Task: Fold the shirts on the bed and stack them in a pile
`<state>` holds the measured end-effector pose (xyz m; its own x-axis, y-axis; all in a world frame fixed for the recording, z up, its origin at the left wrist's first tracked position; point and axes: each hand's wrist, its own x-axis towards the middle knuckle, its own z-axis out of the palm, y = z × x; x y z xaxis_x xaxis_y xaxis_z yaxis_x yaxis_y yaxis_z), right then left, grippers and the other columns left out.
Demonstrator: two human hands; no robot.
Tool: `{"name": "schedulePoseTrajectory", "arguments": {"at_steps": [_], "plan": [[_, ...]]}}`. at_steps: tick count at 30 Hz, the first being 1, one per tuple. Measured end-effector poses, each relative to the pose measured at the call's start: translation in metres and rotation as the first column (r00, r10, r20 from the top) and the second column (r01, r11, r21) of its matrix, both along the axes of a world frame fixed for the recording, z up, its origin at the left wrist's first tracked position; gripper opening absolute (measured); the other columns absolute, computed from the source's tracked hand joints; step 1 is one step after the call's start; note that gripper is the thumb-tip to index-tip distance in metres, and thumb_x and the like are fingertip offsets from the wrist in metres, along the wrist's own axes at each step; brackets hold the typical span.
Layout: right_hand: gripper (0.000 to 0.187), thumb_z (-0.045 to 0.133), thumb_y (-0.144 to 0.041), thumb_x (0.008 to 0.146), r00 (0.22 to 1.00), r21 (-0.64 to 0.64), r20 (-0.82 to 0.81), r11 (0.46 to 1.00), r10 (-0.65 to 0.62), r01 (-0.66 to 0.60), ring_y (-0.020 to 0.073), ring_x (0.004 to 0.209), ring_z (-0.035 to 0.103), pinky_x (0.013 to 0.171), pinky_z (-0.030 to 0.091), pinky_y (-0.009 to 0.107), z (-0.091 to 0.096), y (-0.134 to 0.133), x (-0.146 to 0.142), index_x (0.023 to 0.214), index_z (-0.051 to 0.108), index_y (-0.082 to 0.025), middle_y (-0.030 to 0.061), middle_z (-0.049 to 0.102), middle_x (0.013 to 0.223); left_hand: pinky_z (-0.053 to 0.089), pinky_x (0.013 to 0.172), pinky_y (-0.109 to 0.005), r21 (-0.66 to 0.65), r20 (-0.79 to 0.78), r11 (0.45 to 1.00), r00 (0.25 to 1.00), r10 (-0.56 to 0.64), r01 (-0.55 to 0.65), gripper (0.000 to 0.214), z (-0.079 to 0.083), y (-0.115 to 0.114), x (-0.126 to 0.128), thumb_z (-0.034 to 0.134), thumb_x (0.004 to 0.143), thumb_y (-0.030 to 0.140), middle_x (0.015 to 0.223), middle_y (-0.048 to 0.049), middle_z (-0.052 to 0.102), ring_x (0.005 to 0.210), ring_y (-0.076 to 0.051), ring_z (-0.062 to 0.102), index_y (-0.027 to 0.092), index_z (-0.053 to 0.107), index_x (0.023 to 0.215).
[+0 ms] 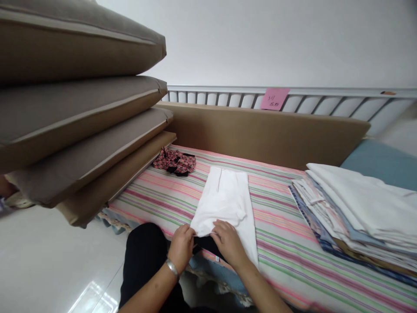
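A white garment [221, 195], partly folded, lies on the striped bed sheet [276, 208] in front of me. I cannot tell its exact kind. My left hand [182, 243], with a silver bangle at the wrist, pinches the near left corner of the folded part. To the right, my right hand [226, 241] has its thumb and fingers closed on the same near edge. A longer white strip of the garment runs down beside the right hand toward the bed's edge. Dark cloth shows under the edge between the hands.
A stack of folded clothes [361, 217] lies at the right. Tall brown cushions [81, 113] are piled at the left. Crumpled floral cloth [177, 161] sits near them. A brown panel [260, 132] and a rail with a pink note [274, 98] stand at the back.
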<state>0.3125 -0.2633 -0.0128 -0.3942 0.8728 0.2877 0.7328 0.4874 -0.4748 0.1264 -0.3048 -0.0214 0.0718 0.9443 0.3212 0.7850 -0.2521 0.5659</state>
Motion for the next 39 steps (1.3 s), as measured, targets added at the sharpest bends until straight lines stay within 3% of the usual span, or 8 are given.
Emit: {"name": "schedulePoseTrajectory", "arguments": {"at_steps": [9,12,15,18,23,27,32,39], "plan": [[0.011,0.054,-0.015,0.080,0.997,-0.065,0.076,0.998,-0.003,0.008,0.0229,0.113,0.051,0.100,0.034,0.042,-0.012,-0.001,0.010,0.080,0.064,-0.021,0.0051,0.064,0.112,0.045,0.076,-0.032,-0.026,0.015,0.986,0.986,-0.165,0.165,0.031,-0.015,-0.008,-0.020,0.039,0.080,0.005,0.086,-0.0072,0.061,0.084,-0.019,0.054,0.019,0.066,0.087],[0.013,0.054,-0.014,0.081,0.995,-0.042,0.095,0.999,0.000,0.004,0.0218,0.107,0.055,0.098,0.036,0.043,-0.002,-0.008,0.009,0.080,0.064,-0.022,0.0041,0.066,0.105,0.043,0.087,-0.036,-0.007,-0.018,0.981,0.980,-0.196,0.196,0.040,-0.013,-0.001,-0.032,0.039,0.076,0.001,0.105,-0.0076,0.063,0.098,-0.020,0.053,0.020,0.064,0.100],[0.016,0.050,-0.017,0.084,0.994,0.010,0.110,1.000,0.001,-0.002,0.0212,0.106,0.056,0.099,0.036,0.045,0.005,-0.019,0.016,0.086,0.065,-0.023,0.0045,0.065,0.108,0.035,0.099,-0.043,-0.050,-0.183,0.970,0.952,-0.245,0.240,0.064,-0.010,0.015,-0.045,0.040,0.068,-0.005,0.131,-0.0046,0.053,0.122,-0.024,0.042,0.025,0.054,0.123],[0.029,0.043,-0.015,0.086,0.987,0.081,0.156,0.997,-0.031,0.019,0.0217,0.115,0.052,0.102,0.035,0.047,-0.001,-0.028,0.044,0.103,0.063,-0.025,0.0064,0.061,0.120,0.030,0.104,-0.045,-0.105,-0.366,0.939,0.865,-0.343,0.328,0.077,-0.007,0.037,-0.055,0.041,0.070,-0.006,0.145,-0.0006,0.038,0.135,-0.025,0.027,0.032,0.038,0.136],[0.067,0.034,0.001,0.069,0.932,0.189,0.326,0.977,-0.160,0.102,0.0236,0.124,0.045,0.098,0.040,0.047,-0.031,-0.039,0.125,0.128,0.050,-0.028,0.0067,0.048,0.136,0.030,0.105,-0.046,-0.092,-0.540,0.893,0.731,-0.416,0.441,0.079,-0.007,0.081,-0.063,0.040,0.074,-0.005,0.148,0.0003,0.031,0.136,-0.026,0.026,0.035,0.026,0.141],[0.080,0.032,0.003,0.068,0.905,0.310,0.390,0.949,-0.171,0.046,0.0215,0.131,0.036,0.102,0.038,0.044,-0.049,-0.041,0.162,0.138,0.033,-0.034,0.0024,0.035,0.145,0.030,0.106,-0.045,-0.048,-0.569,0.773,0.619,-0.542,0.633,0.070,-0.015,0.108,-0.056,0.044,0.081,0.002,0.147,-0.0024,0.033,0.134,-0.026,0.031,0.033,0.027,0.141],[0.070,0.038,-0.003,0.078,0.910,0.443,0.407,0.889,-0.083,-0.117,0.0180,0.133,0.032,0.106,0.034,0.037,-0.051,-0.016,0.155,0.140,0.029,-0.033,0.0024,0.030,0.147,0.023,0.111,-0.046,-0.017,-0.574,0.632,0.510,-0.641,0.775,0.064,-0.026,0.125,-0.049,0.050,0.086,0.022,0.148,-0.0038,0.031,0.135,-0.024,0.028,0.030,0.022,0.143],[0.064,0.051,-0.047,0.084,0.892,0.477,0.447,0.823,0.076,-0.309,0.0231,0.132,0.033,0.103,0.038,0.038,-0.031,0.029,0.140,0.141,0.030,-0.028,0.0087,0.032,0.146,0.019,0.112,-0.045,0.005,-0.557,0.475,0.397,-0.729,0.880,0.066,-0.045,0.150,-0.051,0.042,0.090,0.037,0.148,-0.0075,0.028,0.137,-0.025,0.023,0.028,0.008,0.146]]}}
